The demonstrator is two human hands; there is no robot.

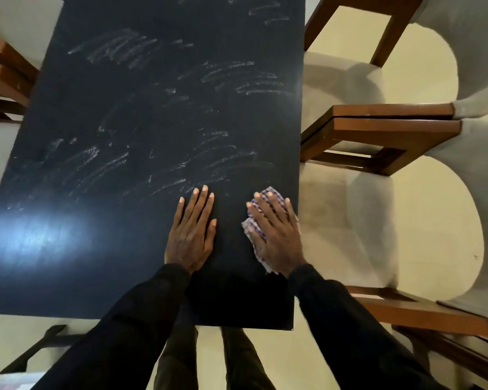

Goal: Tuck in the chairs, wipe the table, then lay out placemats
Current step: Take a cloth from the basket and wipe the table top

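**Wiping stage: cloth under right hand, streaks lie ahead and left**

I find the cloth [267, 194] flat on the dark surface [124, 263], close to the right edge and towards the near end. The right hand [276, 235] lies on top of it. Its grip is spread, fingers straight and pressing down, pinching nothing. Checked fabric shows only past the fingertips and along the thumb side. The left hand [190, 229] rests just beside it, palm down on bare surface, grip likewise spread and holding nothing.

Governing relation: the pale streaks [231, 77] lie ahead of the cloth and to its left, in bands spaced along the surface's long axis, which runs straight away from me. The nearest band begins just beyond the left hand's fingertips. Since the right hand has the cloth, I judge the coming stroke must go forward and leftward, across the left hand's place unless that hand lifts.

Two chairs [378, 130] stand against the right edge; I cannot tell whether their seats pass under it. No placemats are in view. I judge the wiping unfinished.
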